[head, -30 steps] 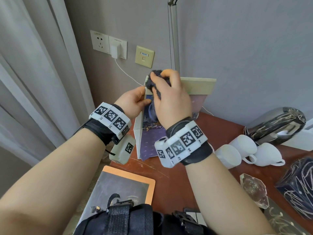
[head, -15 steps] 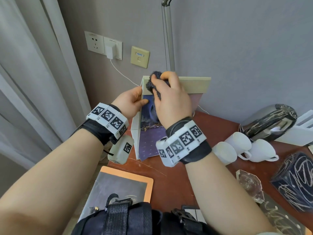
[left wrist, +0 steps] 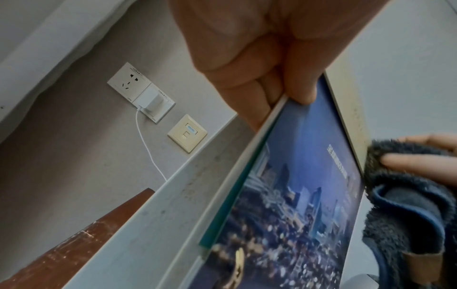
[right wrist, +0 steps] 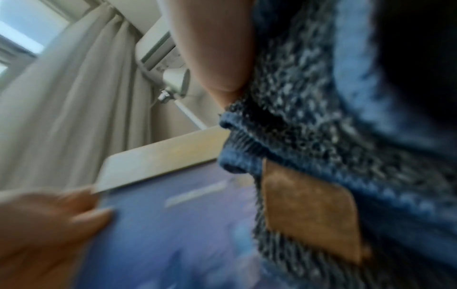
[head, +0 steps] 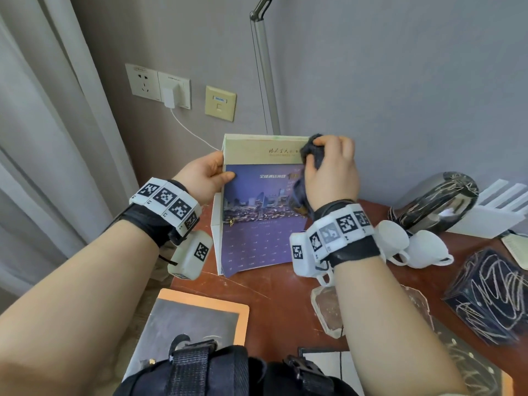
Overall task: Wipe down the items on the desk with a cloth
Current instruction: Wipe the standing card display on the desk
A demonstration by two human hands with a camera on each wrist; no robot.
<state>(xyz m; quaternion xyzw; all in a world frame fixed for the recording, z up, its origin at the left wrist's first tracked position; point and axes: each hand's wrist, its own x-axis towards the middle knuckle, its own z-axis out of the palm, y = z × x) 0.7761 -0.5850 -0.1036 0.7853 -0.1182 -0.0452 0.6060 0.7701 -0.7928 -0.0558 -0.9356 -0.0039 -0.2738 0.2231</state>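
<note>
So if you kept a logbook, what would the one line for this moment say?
step: wiping desk calendar | left hand: grips calendar's left edge | right hand: presses dark cloth on its upper right corner | cups: untouched

Desk calendar [head: 257, 212] stands upright on the desk's back left corner, purple city-night page facing out, cream header band on top. Dark blue-grey fleecy cloth [head: 313, 152], bunched, pressed against its upper right corner.

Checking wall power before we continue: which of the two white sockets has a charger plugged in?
The right-hand white socket, next to the beige data port. A white charger sits in it, cable trailing down. The left socket has bare holes.
</note>
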